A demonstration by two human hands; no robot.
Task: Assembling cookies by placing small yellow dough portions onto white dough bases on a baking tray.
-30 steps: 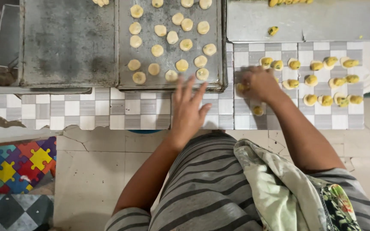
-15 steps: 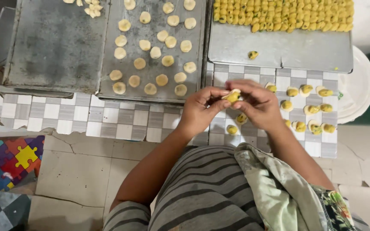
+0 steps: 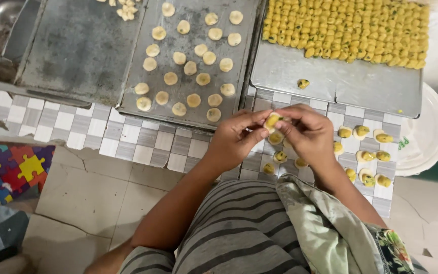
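Yellow dough piece (image 3: 272, 121) pinched by both hands: left (image 3: 236, 139) & right (image 3: 307, 134); 3 metal trays (image 3: 361, 83).

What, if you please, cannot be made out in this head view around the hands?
- Dough piece: mostly covered by the fingers of the left hand and right hand.
- Pieces below the hands: partly hidden.
- Tray of yellow pieces: cut off by the top edge.
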